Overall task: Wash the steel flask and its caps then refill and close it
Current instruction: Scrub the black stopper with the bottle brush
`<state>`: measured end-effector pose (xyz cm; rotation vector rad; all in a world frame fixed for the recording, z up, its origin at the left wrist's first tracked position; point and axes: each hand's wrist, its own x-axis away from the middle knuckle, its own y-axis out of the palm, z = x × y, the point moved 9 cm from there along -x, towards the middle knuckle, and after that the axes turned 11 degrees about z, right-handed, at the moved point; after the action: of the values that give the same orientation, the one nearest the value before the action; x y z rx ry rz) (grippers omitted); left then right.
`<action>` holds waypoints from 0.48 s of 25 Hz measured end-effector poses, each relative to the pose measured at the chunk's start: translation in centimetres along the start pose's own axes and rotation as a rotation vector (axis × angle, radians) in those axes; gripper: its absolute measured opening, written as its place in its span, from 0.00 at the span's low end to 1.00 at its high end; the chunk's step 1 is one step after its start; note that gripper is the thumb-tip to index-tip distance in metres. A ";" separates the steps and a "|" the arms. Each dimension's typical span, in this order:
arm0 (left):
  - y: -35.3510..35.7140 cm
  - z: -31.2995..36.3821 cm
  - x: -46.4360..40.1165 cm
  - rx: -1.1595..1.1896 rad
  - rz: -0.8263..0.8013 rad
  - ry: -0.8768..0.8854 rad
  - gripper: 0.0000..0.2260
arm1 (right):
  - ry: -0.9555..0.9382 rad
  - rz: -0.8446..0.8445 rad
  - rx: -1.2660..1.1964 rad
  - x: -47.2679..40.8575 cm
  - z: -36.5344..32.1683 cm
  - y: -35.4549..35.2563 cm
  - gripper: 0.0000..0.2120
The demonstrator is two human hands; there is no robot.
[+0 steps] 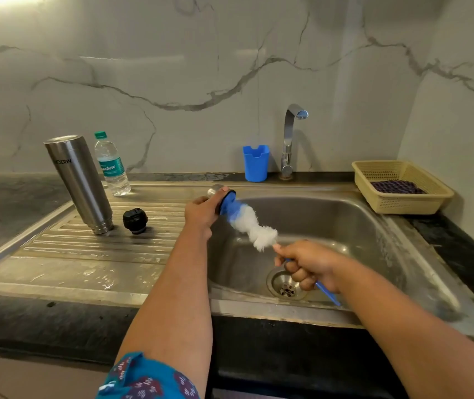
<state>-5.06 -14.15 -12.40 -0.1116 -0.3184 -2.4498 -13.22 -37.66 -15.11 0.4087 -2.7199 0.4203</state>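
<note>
1. While the left hand (202, 210) grips the steel outer cap (217, 194) over the sink (374, 226), fingers curled round its side, the right hand (306, 264) is closed in a fist on the blue handle of the bottle brush (248, 223). The blue end of the bristles sits at the cap's mouth; how deep it reaches cannot be told.
2. The step in hand looks to be scrubbing the outer cap, one of the flask's caps.
3. On the ribbed draining surface (86, 254) to the left, the steel flask (78, 182) stands upside down, mouth on the ribs and slightly tilted. Just beside it sits the black inner cap (135, 221), apart from the flask.
4. A plastic water bottle (111, 165) stands behind the flask, seemingly full and capped, likely the refill source.
5. No water runs from the tap (292, 139), so the next move probably calls for drawing the brush out and rinsing the cap under the spout, which needs one hand freed for the tap.
6. Whether the flask and black cap are already washed cannot be told; the wet draining surface suggests rinsing has begun. Refilling and closing remain.
</note>
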 end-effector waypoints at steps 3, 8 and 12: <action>1.4 0.4 1.0 0.349 -0.236 -0.160 0.24 | 0.229 -0.241 -0.462 2.0 0.0 1.6 0.16; -0.3 0.0 0.4 0.178 -0.006 -0.121 0.26 | -0.428 0.577 0.902 1.9 -4.3 -3.0 0.17; 0.1 0.3 0.7 0.250 -0.049 -0.123 0.25 | -0.398 0.465 0.713 1.1 -3.2 -2.3 0.16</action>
<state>-5.48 -14.59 -12.00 -0.1480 -0.6857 -2.4335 -12.51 -38.92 -11.29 0.0105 -2.9496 1.6052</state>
